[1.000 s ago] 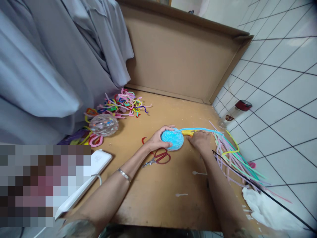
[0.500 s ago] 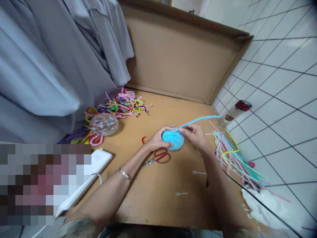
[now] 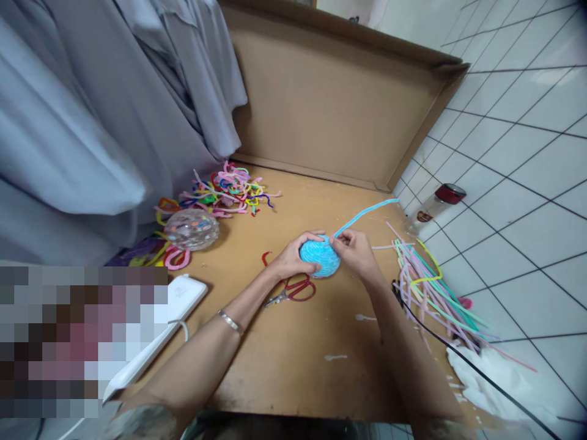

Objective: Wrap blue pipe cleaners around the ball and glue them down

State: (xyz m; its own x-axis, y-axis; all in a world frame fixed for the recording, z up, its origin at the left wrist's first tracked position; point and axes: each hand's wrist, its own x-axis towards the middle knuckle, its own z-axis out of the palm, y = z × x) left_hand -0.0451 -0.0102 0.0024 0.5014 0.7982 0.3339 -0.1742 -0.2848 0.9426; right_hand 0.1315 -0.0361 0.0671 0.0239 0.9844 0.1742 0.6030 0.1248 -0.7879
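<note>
A rounded form wrapped in blue pipe cleaner (image 3: 326, 260) is held just above the table or on it; I cannot tell which. My left hand (image 3: 293, 256) grips it from the left, thumb in front and fingers over the top. At its upper right edge, my right hand (image 3: 353, 247) pinches a blue pipe cleaner (image 3: 367, 212), whose loose end sticks out to the upper right. Red-handled scissors (image 3: 293, 292) lie behind my left wrist, partly covered by it. A short red pipe cleaner piece (image 3: 265, 259) shows beside that hand.
Mixed pipe cleaners (image 3: 229, 189) are heaped at the back left, near a clear bowl (image 3: 191, 230). Straight pastel pipe cleaners (image 3: 431, 287) lie at right, below a red-capped bottle (image 3: 433, 211). A white power bank-like box (image 3: 183, 293) sits left. Cardboard (image 3: 321, 98) stands behind.
The loose end of the blue pipe cleaner has swung upward and a little left. My right hand has shifted slightly left against the blue form; my left hand has stayed put.
</note>
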